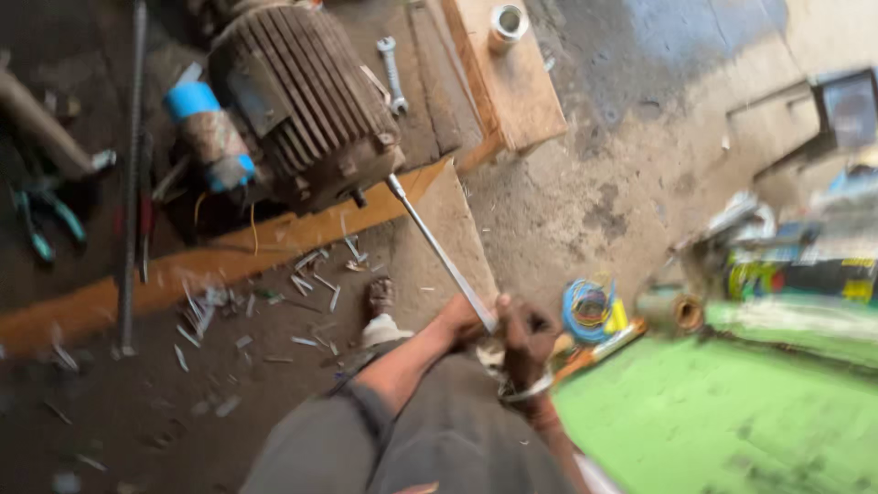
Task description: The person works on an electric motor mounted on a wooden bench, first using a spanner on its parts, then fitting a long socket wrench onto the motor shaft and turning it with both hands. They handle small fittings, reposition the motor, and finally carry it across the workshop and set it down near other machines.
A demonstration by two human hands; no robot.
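Note:
A rusty brown ribbed electric motor [293, 101] lies on a wooden plank [219, 261] at the upper left. A long thin metal bar [437, 249] runs from the motor's lower end down to my hands. My left hand [457, 320] grips the bar's near end. My right hand [528, 337], with a bangle on its wrist, is closed around the same end just beside it. My grey-trousered knee [439, 448] fills the bottom centre. The view is blurred by motion.
A spanner [392, 73] and a short metal cylinder [508, 23] lie near a wooden board [521, 91]. A blue-taped roll [208, 135], teal-handled pliers [41, 220], a coil of coloured wire [587, 311], a green mat [732, 416] and several small scraps [311, 284] surround me.

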